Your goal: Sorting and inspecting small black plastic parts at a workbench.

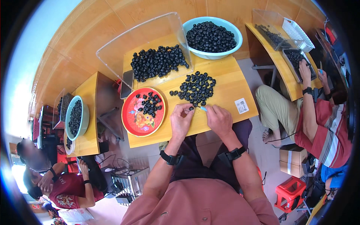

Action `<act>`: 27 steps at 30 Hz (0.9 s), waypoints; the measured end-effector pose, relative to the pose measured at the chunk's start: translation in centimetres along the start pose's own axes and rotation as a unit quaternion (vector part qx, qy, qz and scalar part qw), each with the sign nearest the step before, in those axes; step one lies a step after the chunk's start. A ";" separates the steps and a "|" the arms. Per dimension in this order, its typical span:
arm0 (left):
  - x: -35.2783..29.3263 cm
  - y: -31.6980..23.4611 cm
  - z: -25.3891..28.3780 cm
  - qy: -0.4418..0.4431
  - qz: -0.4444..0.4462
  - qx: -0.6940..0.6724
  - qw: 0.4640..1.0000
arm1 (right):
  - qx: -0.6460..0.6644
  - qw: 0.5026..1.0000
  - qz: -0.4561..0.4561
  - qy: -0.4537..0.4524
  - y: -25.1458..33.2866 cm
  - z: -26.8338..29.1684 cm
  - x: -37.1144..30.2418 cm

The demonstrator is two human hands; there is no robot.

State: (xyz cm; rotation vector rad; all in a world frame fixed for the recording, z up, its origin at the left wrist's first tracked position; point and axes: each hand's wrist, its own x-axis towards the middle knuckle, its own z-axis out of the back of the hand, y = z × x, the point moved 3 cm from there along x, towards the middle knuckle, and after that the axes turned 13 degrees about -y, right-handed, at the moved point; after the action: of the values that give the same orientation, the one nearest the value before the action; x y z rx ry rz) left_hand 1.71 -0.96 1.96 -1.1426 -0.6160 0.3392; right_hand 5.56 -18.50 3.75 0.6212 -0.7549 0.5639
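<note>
My left hand [181,119] is closed in a pinch on a small round black part [191,108], just over the near edge of the wooden table [225,90]. Close by on the right, my right hand [219,120] grips a slim light-blue tool [203,108] whose end points at that part; its working tip is too small to make out. Beyond both hands lies a loose pile of the same black parts [197,88], many with a hole in the middle. On the left, a red flowered tray [129,116] bears some more of them.
Behind the pile stands a clear plastic bin [112,52] with a heap of black parts. A pale blue basin [240,39] full of them is at the far right. A dark phone [127,79] lies beside the bin. People sit at tables to the left and right.
</note>
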 end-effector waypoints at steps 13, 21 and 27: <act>-0.5 -0.5 -0.7 0.002 -0.060 0.005 0.998 | -0.006 0.998 0.060 0.009 0.1 -0.1 -0.4; -0.3 -0.6 -0.6 0.015 -0.062 0.015 0.998 | 0.002 0.998 0.057 0.019 0.3 -0.1 -0.4; -0.4 0.3 -0.6 0.014 0.018 -0.013 1.000 | 0.007 0.999 0.046 0.027 0.2 -0.1 -0.3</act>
State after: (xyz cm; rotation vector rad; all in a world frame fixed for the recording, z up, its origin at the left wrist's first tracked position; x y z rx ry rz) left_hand 1.77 -1.52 1.37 -1.1833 -0.5768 0.3457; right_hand 5.25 -18.33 3.49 0.5840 -0.7315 0.6696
